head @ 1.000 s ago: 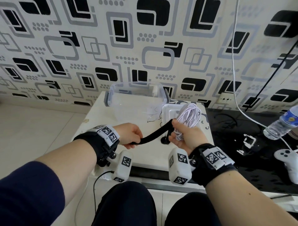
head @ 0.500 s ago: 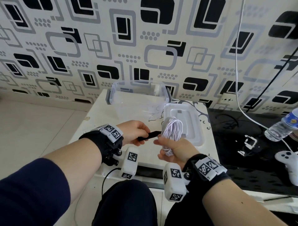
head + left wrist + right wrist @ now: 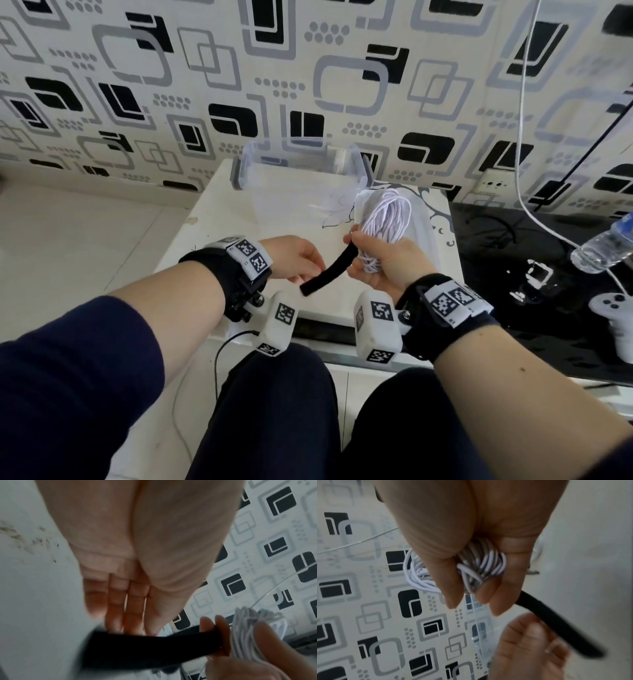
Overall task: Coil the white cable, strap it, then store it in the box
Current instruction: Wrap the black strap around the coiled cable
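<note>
While right hand (image 3: 387, 263) clamps white cable (image 3: 385, 219) bundle at lower end, loops fan upward, held above tabletop (image 3: 212, 219) near right edge. Black strap (image 3: 329, 270) pinned under right fingers against coil, free end hanging left. Left hand (image 3: 294, 258): fingers straight, close together, tips at strap's loose end; firm hold not visible. Cable looks light, springy, likely to unwind if grip slackens; best held at waist. Strap soft, limp; take by tip. Clear box (image 3: 298, 171) open at back edge, lid (image 3: 421, 219) beside it.
</note>
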